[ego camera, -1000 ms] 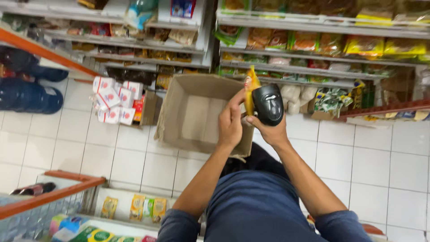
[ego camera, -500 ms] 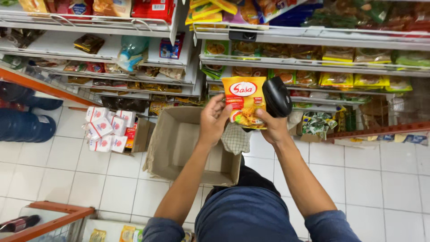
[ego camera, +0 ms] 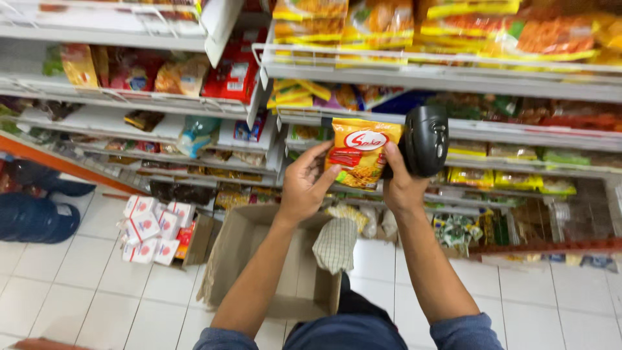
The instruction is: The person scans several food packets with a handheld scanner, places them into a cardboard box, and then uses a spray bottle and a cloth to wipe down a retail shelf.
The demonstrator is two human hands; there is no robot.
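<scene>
My left hand point(ego camera: 304, 185) grips the lower left side of a yellow and orange snack packet point(ego camera: 360, 153), held upright in front of the shelves. My right hand point(ego camera: 400, 185) holds a black handheld scanner point(ego camera: 426, 140) by its handle, with the thumb pressed against the packet's right edge. The scanner head sits right beside the packet, at shelf height. Both arms reach up from my lap in dark blue sleeves.
An open brown cardboard box point(ego camera: 233, 259) stands on the white tiled floor below my arms, a checked cloth point(ego camera: 335, 245) draped on its rim. Another box of red and white cartons point(ego camera: 152, 230) sits left. Stocked white shelves point(ego camera: 440, 74) fill the background; blue water jugs point(ego camera: 35, 220) lie far left.
My hands have lifted the packet and scanner higher toward the shelves, and my view has tilted up. The packet now faces me flat, with the scanner at its right.
</scene>
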